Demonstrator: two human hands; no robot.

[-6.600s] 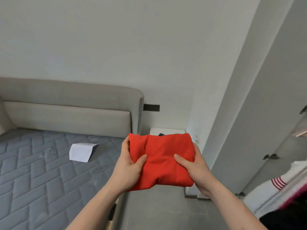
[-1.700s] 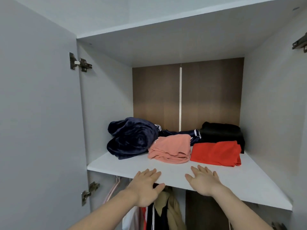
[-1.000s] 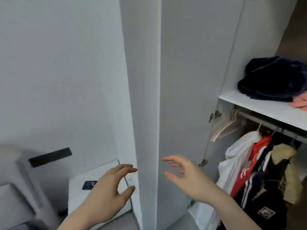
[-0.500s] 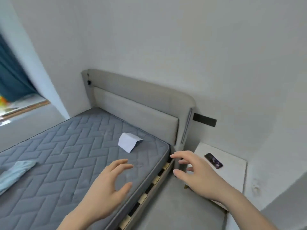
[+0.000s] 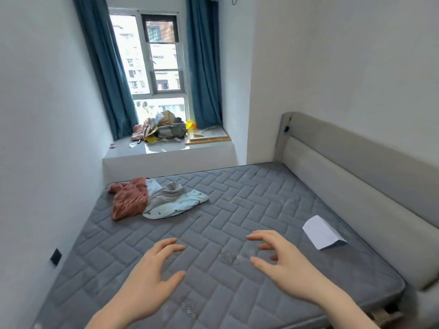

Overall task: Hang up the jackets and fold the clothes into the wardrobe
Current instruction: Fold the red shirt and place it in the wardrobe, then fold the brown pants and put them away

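We have put the red folded top on the wardrobe shelf, and now we have turned back to the bed. The wardrobe is no longer in view. Our hands are empty again.

Our left hand is low in the middle of the frame, and our right hand is just to the right of it. Both float above the grey mattress. The fingers are spread and a little bent. They hold nothing.

The clothes that are left lie in the middle left of the frame, at the far side of the mattress. There is a rust-orange garment, and right next to it, touching it, a pale printed garment with a grey piece on top. They are crumpled, not folded. They are well away from our hands.

A folded white paper lies at the right, near the headboard. More stuff sits on the window ledge at the top middle.

So one piece is done, we think. Next we likely reach far over the bed for the pile.
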